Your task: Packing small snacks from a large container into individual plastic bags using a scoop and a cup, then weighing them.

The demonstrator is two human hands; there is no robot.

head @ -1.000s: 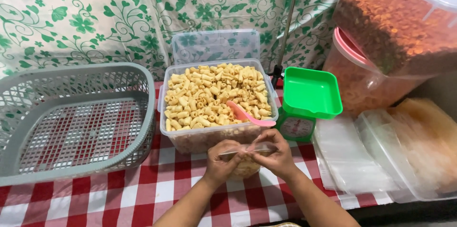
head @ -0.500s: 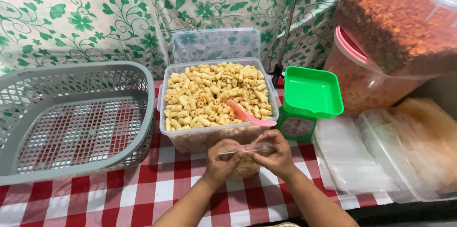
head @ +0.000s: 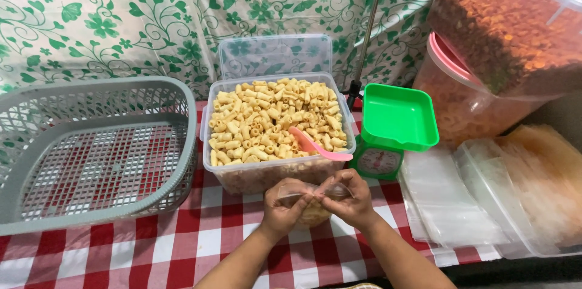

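Observation:
My left hand [head: 284, 207] and my right hand [head: 350, 200] pinch the top of a small clear plastic bag [head: 312, 198] with yellow snack pieces in it. The bag rests on the red-and-white checked tablecloth [head: 182, 246], just in front of a clear tub [head: 276, 174] heaped with yellow macaroni-shaped snacks [head: 267, 119]. A pink scoop [head: 318, 146] lies in the tub with its handle sticking out over the front right rim, right above my hands.
A grey plastic basket [head: 91, 149] stands at the left. A green kitchen scale [head: 394, 128] sits right of the tub. Stacks of clear bags [head: 448, 198] lie at the right, below big containers of orange snacks [head: 503, 34]. A floral cloth [head: 151, 16] hangs behind.
My fingers have drawn closer together along the bag's top, bunching the plastic, and both hands have risen slightly. The rest has not moved.

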